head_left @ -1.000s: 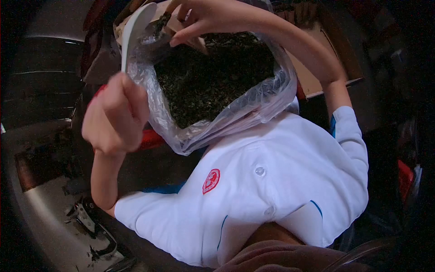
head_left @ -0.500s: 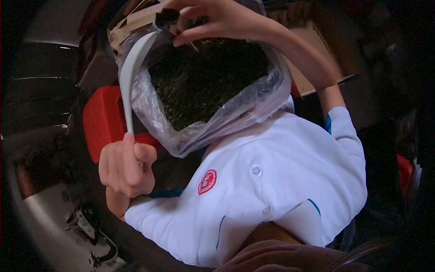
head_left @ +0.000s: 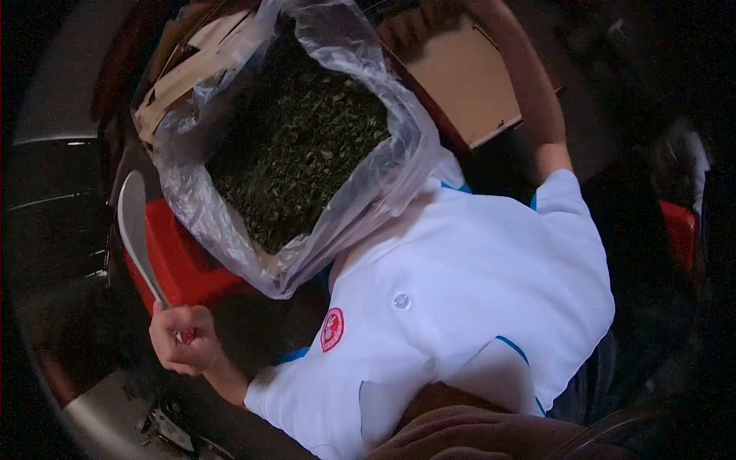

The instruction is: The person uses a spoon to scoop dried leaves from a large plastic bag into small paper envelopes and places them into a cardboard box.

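My left hand (head_left: 182, 337) is closed around the lower end of a pale, curved, blade-like tool (head_left: 135, 230). The tool points up, widens towards a rounded tip, and a bit of red shows within my grip. Up and to the right of this hand is a clear plastic bag (head_left: 383, 188), its mouth spread wide. Dark green, dried-looking crumbled leaves (head_left: 307, 146) fill the bag. Only the right forearm (head_left: 533, 84) shows, reaching up past the top edge; my right hand itself is out of view.
Cardboard flaps (head_left: 195, 77) stand along the bag's upper left side. A red plastic stool-like object (head_left: 180, 261) is under the bag's left side. To the right lies an open cardboard box (head_left: 460, 77). Another red object (head_left: 678, 234) sits at far right.
My right hand has left the space above the leaves and passed out of view at the top right. My left hand has moved down and left with the tool, away from the bag.
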The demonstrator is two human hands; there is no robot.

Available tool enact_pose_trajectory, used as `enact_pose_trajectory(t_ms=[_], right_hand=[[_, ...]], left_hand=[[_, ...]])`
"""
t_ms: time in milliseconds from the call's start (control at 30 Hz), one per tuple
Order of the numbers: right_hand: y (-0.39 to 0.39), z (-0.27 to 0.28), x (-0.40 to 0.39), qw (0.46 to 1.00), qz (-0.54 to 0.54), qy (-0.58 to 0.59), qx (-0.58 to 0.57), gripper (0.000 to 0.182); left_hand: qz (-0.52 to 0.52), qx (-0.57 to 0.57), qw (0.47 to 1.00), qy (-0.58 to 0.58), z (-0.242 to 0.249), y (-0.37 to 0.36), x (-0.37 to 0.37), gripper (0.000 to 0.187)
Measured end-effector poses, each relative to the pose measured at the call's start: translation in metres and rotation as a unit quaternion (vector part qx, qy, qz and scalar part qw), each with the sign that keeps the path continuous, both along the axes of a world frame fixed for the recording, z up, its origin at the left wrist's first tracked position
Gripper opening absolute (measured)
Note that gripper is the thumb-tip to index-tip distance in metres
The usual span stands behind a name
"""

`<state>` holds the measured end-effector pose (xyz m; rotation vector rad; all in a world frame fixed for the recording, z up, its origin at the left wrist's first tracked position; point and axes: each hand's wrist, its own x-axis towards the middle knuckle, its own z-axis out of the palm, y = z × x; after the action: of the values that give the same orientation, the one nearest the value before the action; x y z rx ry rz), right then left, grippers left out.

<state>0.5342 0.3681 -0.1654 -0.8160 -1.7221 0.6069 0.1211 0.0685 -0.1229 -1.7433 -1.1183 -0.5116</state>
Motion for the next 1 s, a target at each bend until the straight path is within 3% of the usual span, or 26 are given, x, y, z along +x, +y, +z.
enact_pose_trajectory(t_ms=[67, 167, 200, 300, 500, 667, 767, 900, 967, 1000], right_hand=[[0.027, -0.051, 0.031, 0.983, -0.140, -0.078, -0.090, 0.052], [0.087, -0.155, 0.075, 0.943, -0.289, -0.156, 0.047, 0.057], [0.076, -0.153, 0.074, 0.957, -0.246, -0.093, -0.124, 0.060], [0.094, -0.197, 0.083, 0.955, -0.235, -0.131, -0.124, 0.060], [0.100, -0.220, 0.077, 0.949, -0.223, -0.182, -0.131, 0.061], [0.103, -0.213, 0.075, 0.959, -0.169, -0.135, -0.181, 0.061], [0.101, -0.208, 0.069, 0.952, -0.197, -0.184, -0.145, 0.062], [0.106, -0.227, 0.072, 0.948, -0.241, -0.204, -0.043, 0.063], [0.112, -0.234, 0.076, 0.939, -0.257, -0.230, -0.023, 0.064], [0.109, -0.233, 0.076, 0.947, -0.257, -0.192, -0.033, 0.064]], left_hand=[[0.015, 0.019, 1.000, 0.014, 0.004, 0.000, -0.002, 0.007], [0.012, 0.020, 0.999, 0.021, 0.013, 0.002, 0.003, 0.007], [0.009, 0.027, 0.999, 0.029, 0.016, 0.003, 0.004, 0.007], [0.031, 0.014, 0.999, 0.043, 0.022, 0.000, 0.011, 0.008], [0.023, -0.049, 0.997, 0.048, 0.030, -0.004, 0.021, 0.017], [0.028, -0.061, 0.997, 0.026, 0.024, -0.006, 0.014, 0.020], [0.045, -0.036, 0.998, 0.036, 0.024, -0.001, 0.020, 0.021], [0.001, -0.090, 0.995, 0.035, 0.026, -0.008, 0.013, 0.020], [0.031, -0.089, 0.995, 0.026, 0.025, -0.010, 0.014, 0.020], [0.033, -0.084, 0.996, 0.023, 0.024, -0.009, 0.016, 0.021]])
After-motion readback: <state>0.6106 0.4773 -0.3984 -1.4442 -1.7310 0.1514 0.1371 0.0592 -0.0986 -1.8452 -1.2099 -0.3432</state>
